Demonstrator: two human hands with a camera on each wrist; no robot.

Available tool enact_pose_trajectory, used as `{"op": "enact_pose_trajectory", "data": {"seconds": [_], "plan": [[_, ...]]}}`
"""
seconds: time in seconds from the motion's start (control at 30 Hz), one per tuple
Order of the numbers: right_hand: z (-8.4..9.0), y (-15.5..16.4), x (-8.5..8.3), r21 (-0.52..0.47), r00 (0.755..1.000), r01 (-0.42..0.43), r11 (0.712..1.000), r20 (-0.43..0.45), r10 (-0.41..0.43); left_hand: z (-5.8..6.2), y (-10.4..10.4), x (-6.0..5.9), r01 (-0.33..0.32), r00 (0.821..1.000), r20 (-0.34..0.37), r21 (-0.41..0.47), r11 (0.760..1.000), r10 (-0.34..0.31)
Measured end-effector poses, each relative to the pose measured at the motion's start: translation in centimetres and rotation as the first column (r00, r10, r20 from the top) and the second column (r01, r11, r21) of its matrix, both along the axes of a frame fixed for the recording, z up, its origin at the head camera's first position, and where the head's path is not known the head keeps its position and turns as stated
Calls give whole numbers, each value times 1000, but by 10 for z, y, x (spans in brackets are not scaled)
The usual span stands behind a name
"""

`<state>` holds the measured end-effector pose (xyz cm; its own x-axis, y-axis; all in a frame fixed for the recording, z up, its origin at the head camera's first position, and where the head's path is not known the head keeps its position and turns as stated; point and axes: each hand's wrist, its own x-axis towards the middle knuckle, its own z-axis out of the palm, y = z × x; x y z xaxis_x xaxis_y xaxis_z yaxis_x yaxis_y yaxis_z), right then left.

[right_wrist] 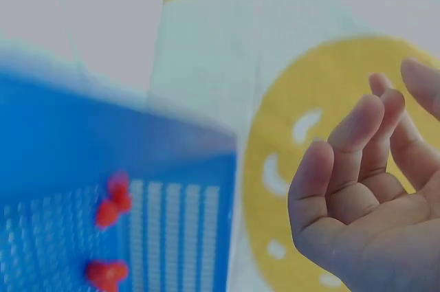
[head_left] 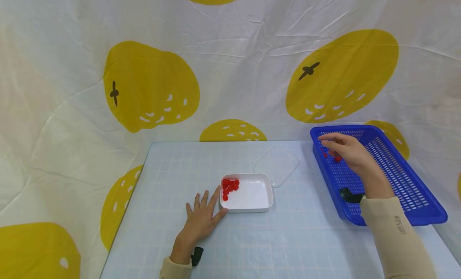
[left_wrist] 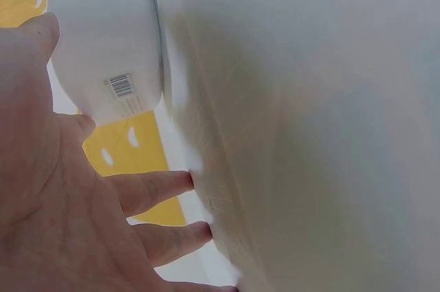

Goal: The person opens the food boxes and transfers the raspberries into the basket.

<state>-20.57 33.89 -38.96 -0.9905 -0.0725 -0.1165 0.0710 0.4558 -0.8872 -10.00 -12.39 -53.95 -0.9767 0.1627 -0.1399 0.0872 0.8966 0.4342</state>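
Observation:
A white rectangular dish (head_left: pixel 252 195) sits on the table with several small red pieces (head_left: pixel 230 185) gathered along its left side. My left hand (head_left: pixel 201 219) lies with spread fingers at the dish's left edge, thumb and index finger touching its wall. In the left wrist view, the dish's side (left_wrist: pixel 103 45) with a barcode label is beside the thumb. My right hand (head_left: pixel 351 153) is over the far left part of a blue basket (head_left: pixel 396 221), fingers loosely bent and holding nothing. Beneath it, a few red pieces (right_wrist: pixel 113 206) lie in the basket; their exact kind is unclear.
Behind the dish, a clear transparent lid (head_left: pixel 276 167) lies flat on the table. The table (head_left: pixel 151 247) has a pale checked cover. A white cloth with yellow fruit prints (head_left: pixel 151 87) hangs behind and at the sides.

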Motion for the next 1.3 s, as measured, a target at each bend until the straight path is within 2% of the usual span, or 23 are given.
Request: {"op": "enact_pose_trajectory", "data": {"seconds": [0.3,0.53,0.8,1.3], "plan": [[-1,-50,6,-70,992,-119,990,-58,115,1,1,-1,3,1000,-1,-5,1000,-3],[-12,-87,8,-97,989,-148,984,-43,145,2,0,0,-1,1000,-4,-7,1000,1],[-36,-130,9,-179,971,-238,955,-37,235,3,0,0,-2,1000,-9,-1,1000,1],[-77,-189,11,-196,940,-339,920,-26,341,3,0,0,-9,1000,12,-10,1000,9]]}}
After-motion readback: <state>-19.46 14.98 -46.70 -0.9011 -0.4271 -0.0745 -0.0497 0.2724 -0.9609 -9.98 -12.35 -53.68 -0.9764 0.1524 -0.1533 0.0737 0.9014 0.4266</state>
